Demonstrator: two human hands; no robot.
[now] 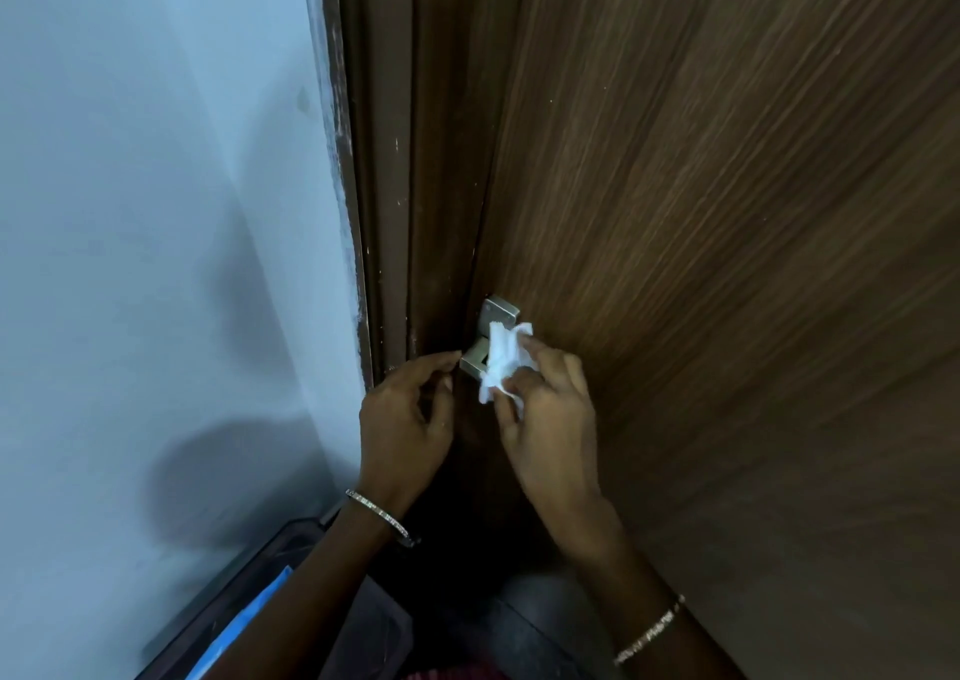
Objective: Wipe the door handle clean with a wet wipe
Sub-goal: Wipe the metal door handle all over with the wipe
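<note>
Nearest, the right hand (545,419) is pinching the crumpled white wet wipe (504,360) between thumb and fingers, pressing it onto the squared silver metal door handle (491,334) just beyond. The left hand (408,414) is hovering loosely curled and empty, beside the handle's near end, against the brown wood-grain door (727,212).

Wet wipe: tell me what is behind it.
The wet wipe, held in the right hand, lies against the metal door handle. The handle's left end and square plate show; the middle is covered.
</note>
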